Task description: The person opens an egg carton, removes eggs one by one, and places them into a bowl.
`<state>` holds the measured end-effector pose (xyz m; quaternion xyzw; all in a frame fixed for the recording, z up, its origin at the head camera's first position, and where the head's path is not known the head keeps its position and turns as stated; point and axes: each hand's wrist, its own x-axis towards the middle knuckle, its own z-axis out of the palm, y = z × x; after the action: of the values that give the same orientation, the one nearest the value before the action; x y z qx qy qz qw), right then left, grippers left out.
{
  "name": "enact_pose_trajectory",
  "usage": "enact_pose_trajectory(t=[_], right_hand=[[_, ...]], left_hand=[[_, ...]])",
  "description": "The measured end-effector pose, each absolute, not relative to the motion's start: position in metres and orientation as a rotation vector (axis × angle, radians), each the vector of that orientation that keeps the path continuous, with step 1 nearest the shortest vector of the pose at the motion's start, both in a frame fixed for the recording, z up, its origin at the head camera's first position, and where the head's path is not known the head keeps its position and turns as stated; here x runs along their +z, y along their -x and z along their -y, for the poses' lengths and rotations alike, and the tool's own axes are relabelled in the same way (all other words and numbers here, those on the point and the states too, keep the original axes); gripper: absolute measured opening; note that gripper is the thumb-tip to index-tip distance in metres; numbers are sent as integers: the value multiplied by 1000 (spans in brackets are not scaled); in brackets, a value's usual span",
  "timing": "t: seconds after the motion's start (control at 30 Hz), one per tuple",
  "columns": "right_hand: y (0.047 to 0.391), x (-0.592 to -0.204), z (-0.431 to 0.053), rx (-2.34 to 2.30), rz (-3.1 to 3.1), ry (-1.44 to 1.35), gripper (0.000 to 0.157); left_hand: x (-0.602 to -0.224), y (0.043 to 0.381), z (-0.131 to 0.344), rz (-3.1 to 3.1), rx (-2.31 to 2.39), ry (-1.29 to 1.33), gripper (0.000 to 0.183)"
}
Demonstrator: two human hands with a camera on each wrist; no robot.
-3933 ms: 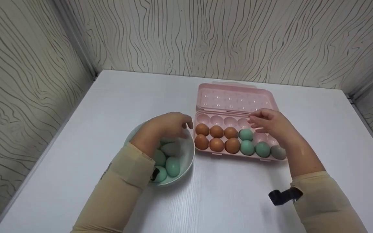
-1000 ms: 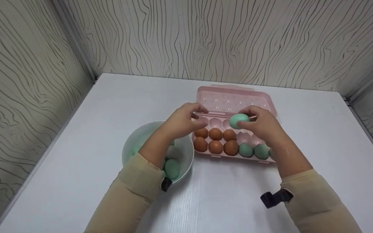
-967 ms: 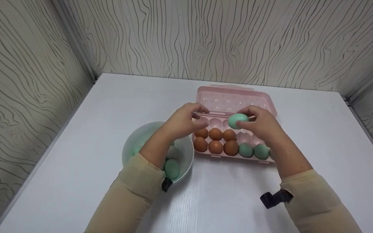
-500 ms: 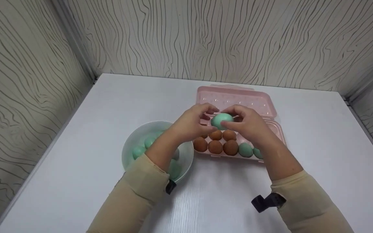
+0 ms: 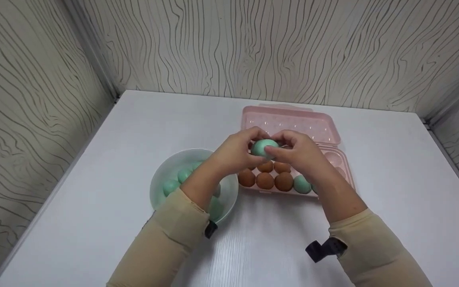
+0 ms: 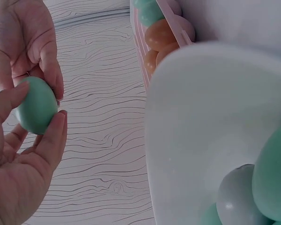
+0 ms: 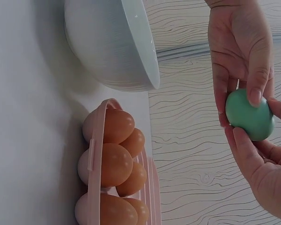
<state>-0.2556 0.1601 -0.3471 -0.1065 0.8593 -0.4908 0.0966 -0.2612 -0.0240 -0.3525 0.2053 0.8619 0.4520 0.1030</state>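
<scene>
A green egg (image 5: 264, 147) is held between both hands, above the back left part of the pink egg carton (image 5: 293, 121). My left hand (image 5: 233, 153) pinches it between thumb and fingers, as the left wrist view shows of the green egg (image 6: 36, 110). From the other side my right hand (image 5: 303, 153) grips it too, thumb and fingertips touching the green egg (image 7: 247, 115) in the right wrist view. Brown eggs (image 5: 265, 180) fill the carton's front left cells. A green egg (image 5: 302, 184) sits beside them. My right forearm hides some front right cells.
A white bowl (image 5: 228, 187) stands just left of the carton, with several green eggs (image 5: 171, 186) and a grey egg (image 6: 241, 194) in it. My left forearm reaches across this bowl. Patterned walls (image 5: 221, 44) border the white table (image 5: 134, 127).
My right hand has taken a green egg out of the carton and carried it left. My left hand has moved from over the bowl to meet it and now grips the egg as well.
</scene>
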Motion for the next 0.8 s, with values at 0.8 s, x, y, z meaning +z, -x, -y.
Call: enact_pose_trajectory(t=[0.8], right_hand=[[261, -353, -177, -1629, -2364, 317, 35]], left_hand=[[-354, 267, 60, -2591, 1262, -476, 37]])
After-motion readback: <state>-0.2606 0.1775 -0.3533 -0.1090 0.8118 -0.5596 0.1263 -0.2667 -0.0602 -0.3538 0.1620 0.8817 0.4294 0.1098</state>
